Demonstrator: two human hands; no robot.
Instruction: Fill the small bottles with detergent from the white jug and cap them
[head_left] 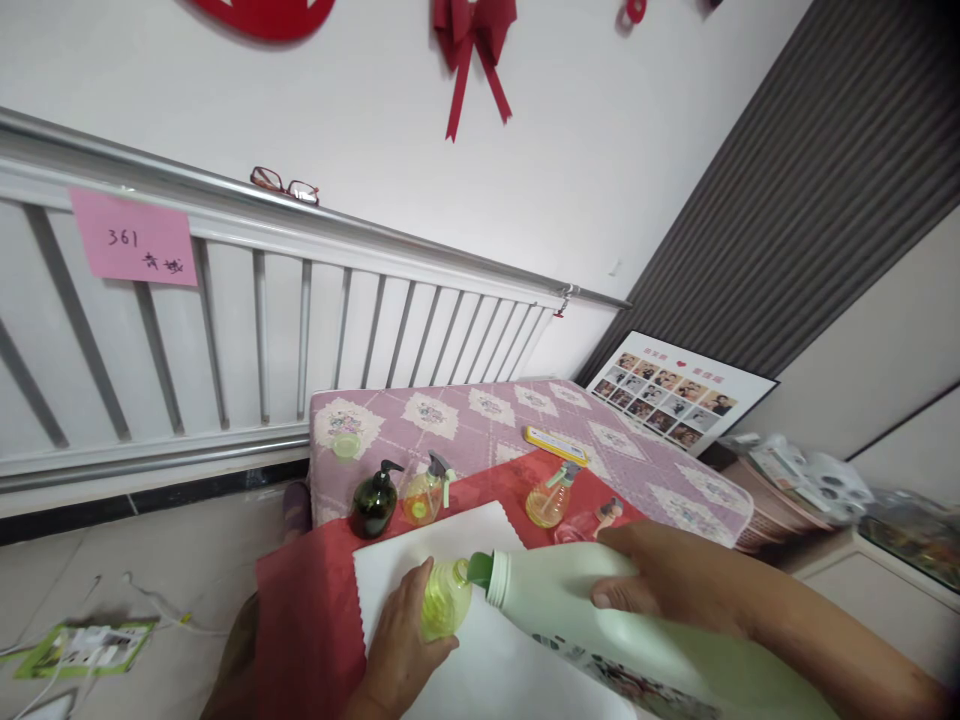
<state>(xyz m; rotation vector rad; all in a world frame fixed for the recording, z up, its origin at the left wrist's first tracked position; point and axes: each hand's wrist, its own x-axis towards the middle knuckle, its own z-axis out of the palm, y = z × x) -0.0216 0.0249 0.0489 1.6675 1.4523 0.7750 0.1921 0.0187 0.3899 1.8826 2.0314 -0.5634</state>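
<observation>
My left hand (401, 635) is wrapped round a small yellow-green clear bottle (448, 600) with an open neck, upright over a white board (480, 680). My right hand (637, 575) grips a large pale green jug (570, 590), tilted almost on its side. Its green spout (481, 570) is at the mouth of the small bottle; whether liquid flows I cannot tell. Behind them stand a dark green pump bottle (374, 503), a yellow spray bottle (425, 497) and an orange spray bottle (548, 500). A pink spray bottle (592, 522) is partly hidden behind my right hand.
A red cloth (300, 610) lies under the board on a table with a patterned pink cover (480, 430). A pale green cap (346, 445) and a yellow flat case (556, 444) rest on the cover. A white radiator (247, 330) stands behind; cables (75, 650) lie on the floor.
</observation>
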